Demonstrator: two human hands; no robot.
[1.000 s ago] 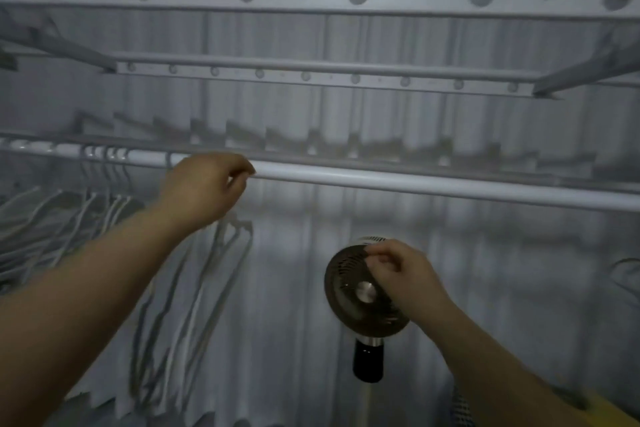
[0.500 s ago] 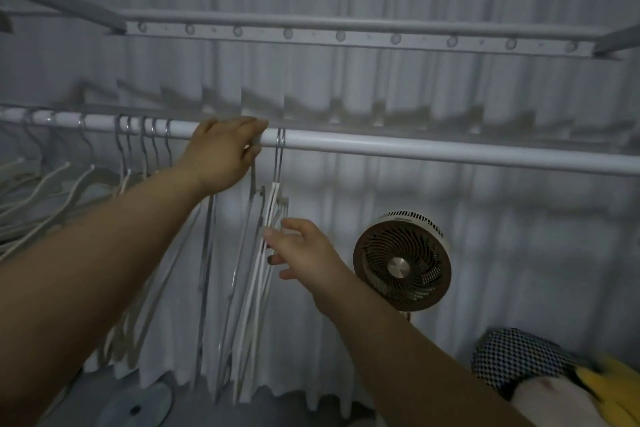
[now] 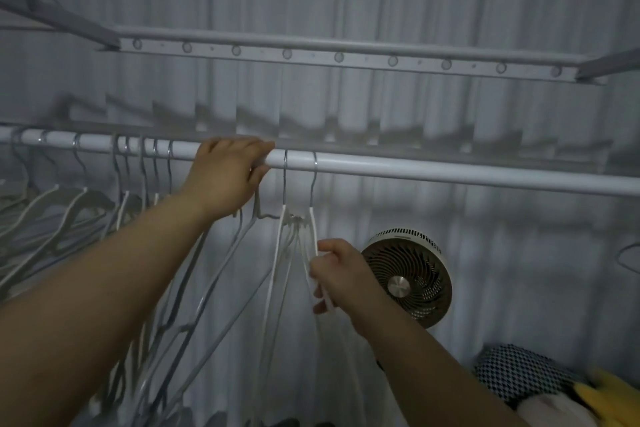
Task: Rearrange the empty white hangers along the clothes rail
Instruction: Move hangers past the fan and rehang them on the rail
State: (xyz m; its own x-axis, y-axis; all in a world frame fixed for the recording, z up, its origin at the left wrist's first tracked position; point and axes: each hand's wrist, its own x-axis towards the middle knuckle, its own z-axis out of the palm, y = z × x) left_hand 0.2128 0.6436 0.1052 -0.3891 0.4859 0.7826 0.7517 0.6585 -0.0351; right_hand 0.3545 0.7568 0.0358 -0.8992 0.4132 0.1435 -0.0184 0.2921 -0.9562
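White tubular clothes rail (image 3: 450,173) is gripped by left hand (image 3: 228,173), fingers over and thumb under, likely as a brace. Thin white wire hanger (image 3: 313,229), hooked on the rail just right of that grip, is pinched by right hand (image 3: 341,276), probably for spacing. Other white hangers (image 3: 145,163) are bunched on the rail's left stretch.
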